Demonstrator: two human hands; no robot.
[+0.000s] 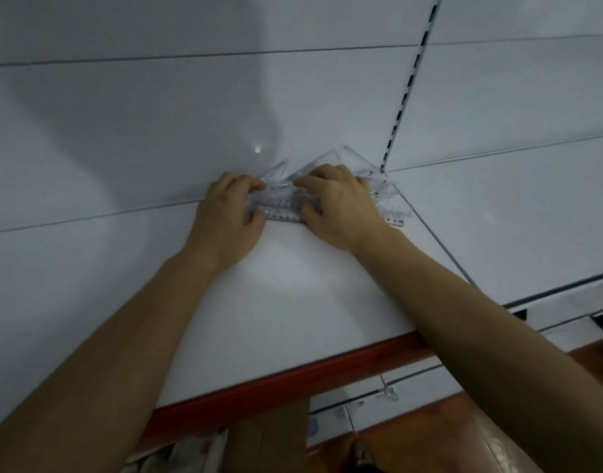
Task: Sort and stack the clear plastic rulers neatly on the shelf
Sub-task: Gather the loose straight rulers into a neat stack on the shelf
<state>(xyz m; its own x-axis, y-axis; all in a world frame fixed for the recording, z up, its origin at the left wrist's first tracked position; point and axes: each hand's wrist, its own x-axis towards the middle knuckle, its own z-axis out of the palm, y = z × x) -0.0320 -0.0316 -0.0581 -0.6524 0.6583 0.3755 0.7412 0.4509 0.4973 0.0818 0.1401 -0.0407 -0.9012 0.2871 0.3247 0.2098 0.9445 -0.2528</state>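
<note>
A bundle of clear plastic rulers (pixel 282 207) lies at the back of the white shelf (pixel 293 295), against the rear panel. My left hand (pixel 226 216) grips the bundle's left end, fingers curled over the top. My right hand (pixel 341 206) grips its right end, thumb at the front edge. Clear triangular set squares (pixel 327 162) stick up behind the hands, and more (pixel 395 203) spread out flat to the right, one with a small white label (pixel 395 221). The middle of the pile is partly hidden by my fingers.
A slotted metal upright (pixel 407 90) runs up the back panel right of the pile. The shelf has a red front edge (pixel 293 380). Below it are a cardboard piece (pixel 269 438), a lower white shelf (pixel 378 401) and a wooden floor (pixel 464 431).
</note>
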